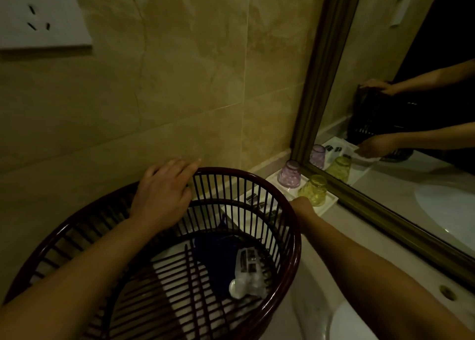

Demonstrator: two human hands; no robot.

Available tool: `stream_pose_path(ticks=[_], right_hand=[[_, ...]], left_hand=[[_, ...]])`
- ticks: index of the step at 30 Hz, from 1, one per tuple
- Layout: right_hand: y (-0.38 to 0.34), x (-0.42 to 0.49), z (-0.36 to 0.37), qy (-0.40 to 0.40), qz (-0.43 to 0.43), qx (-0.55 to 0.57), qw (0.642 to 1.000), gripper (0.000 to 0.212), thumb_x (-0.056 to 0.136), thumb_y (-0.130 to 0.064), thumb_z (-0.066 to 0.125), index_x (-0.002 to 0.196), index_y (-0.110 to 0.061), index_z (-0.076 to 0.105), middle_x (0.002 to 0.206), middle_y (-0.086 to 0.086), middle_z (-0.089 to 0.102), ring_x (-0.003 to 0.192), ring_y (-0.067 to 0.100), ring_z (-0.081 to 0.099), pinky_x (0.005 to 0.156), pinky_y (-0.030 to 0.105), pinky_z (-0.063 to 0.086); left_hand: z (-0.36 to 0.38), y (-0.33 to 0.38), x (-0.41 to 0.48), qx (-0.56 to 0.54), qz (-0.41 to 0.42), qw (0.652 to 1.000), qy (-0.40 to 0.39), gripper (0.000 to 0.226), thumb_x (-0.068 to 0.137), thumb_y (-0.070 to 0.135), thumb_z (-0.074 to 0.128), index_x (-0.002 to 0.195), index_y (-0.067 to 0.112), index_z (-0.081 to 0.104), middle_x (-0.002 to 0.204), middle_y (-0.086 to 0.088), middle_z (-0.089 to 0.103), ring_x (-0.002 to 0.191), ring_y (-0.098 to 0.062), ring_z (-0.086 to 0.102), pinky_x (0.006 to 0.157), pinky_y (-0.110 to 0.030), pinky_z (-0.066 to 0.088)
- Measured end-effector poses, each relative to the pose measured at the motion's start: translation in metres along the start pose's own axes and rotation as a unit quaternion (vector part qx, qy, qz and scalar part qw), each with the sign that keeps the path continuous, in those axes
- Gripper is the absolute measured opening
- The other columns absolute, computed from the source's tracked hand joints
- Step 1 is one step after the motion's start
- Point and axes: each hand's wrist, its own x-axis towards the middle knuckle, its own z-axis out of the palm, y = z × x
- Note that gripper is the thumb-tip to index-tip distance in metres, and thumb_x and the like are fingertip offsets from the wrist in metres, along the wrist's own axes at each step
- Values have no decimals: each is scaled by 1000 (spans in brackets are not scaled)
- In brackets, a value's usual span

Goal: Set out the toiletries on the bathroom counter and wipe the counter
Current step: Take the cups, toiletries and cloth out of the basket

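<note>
A dark red slatted basket (295,239) stands on the pale counter (308,301). My left hand (164,188) grips its far rim. Inside lie a blue cloth (218,260) and a clear bag of small toiletries (248,275). My right hand (303,204) reaches past the basket's right side to a white tray (331,203); the rim hides its fingers. In the mirror that hand rests on the tray with a flat white packet under its fingers. The tray holds an upturned purple cup (290,173), an upturned yellow cup (314,190) and small packets (257,200).
A framed mirror (385,108) runs along the back right, close behind the tray. The sink basin (354,324) lies at the lower right with an overflow hole (447,292). A tiled wall stands behind the basket, with a socket plate (38,15) at the upper left.
</note>
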Motion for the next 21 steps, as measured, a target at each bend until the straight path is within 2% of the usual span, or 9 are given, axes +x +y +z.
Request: stream_pose_path(ticks=[2,4,8,11,15,18,21], right_hand=[[-9,-6,-11,-8,-28,7,1000,9,89,4,62,96,8,58,65,17,60,33,16,60,31,17,42],[-23,-18,-22,-28,-53,11,998,14,90,-1,63,102,7,60,72,15,63,44,17,64,34,17,45],[-58,-48,-41,-73,-129,25,989,11,93,-13,63,98,-2,64,86,17,68,69,24,69,48,26,54],[-83,-74,-47,-87,-192,13,977,14,93,-14,63,99,-1,65,87,18,71,71,25,71,59,31,60],[-106,-113,-47,-112,-237,-20,965,13,93,-15,63,97,-4,66,92,18,72,73,24,71,63,31,61],[-116,-143,-37,-109,-315,-98,938,9,92,-20,64,94,-12,67,87,9,73,73,20,71,64,30,61],[-123,-167,-17,-111,-394,-229,883,7,88,-31,68,91,-25,66,83,-2,71,73,12,70,62,27,59]], left_hand=[[0,0,0,1,-1,1000,2,63,88,33,32,150,26,33,144,-2,49,138,-21,36,109,-46,25],[1,0,-1,6,1,1000,2,63,87,33,33,150,26,34,142,-2,51,137,-22,38,108,-45,26],[2,-2,-2,11,4,1000,4,62,88,34,34,149,26,35,141,-2,52,136,-22,38,107,-45,27],[1,-2,-1,7,0,1000,4,61,88,34,34,149,26,35,142,-2,51,137,-22,37,107,-45,26],[1,-1,-1,11,3,1000,13,63,86,34,32,148,26,36,139,-1,53,134,-21,40,106,-44,26],[1,-1,-1,12,5,1000,22,63,85,33,34,147,25,38,137,-2,55,132,-21,42,105,-43,27],[2,-3,0,23,7,999,22,62,86,33,35,147,25,38,136,-1,54,131,-21,42,104,-43,26]])
